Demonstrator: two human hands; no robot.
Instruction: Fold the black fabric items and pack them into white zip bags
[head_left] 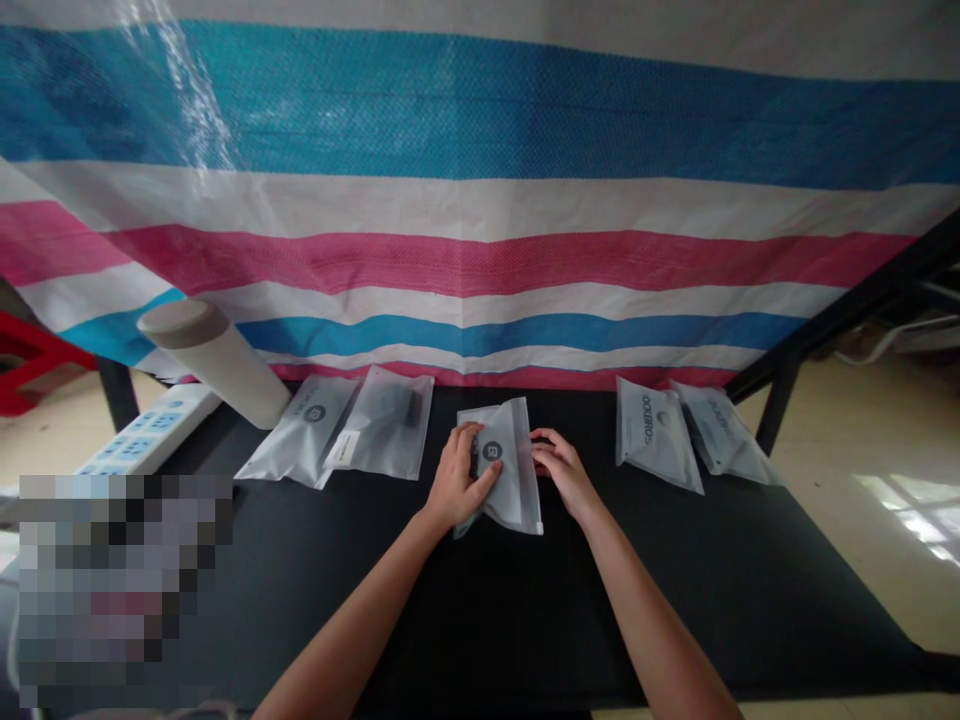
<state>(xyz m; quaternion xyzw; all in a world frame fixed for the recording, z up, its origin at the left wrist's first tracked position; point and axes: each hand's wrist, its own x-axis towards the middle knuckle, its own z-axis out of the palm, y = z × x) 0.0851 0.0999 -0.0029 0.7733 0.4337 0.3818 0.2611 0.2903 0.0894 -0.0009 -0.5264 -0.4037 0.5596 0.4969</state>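
A frosted zip bag (517,490) with a dark round logo lies on the black tabletop in front of me. My left hand (459,480) grips its left side, thumb on top near the logo and fingers curled over the edge. Something dark shows through the plastic beside those fingers. At the bag's right edge, along the zip strip, my right hand (562,470) has its fingers loosely bent and apart, fingertips at the edge. The thumb of that hand is hidden. A white zip slider (539,527) sits at the near right corner.
Two similar bags (300,430) (386,425) lie left, two more (658,435) (724,432) right. A white bottle (225,365) tilts beside a power strip (142,437) at left. Striped plastic sheeting (465,210) hangs behind the black table (495,630). The lower left is pixelated.
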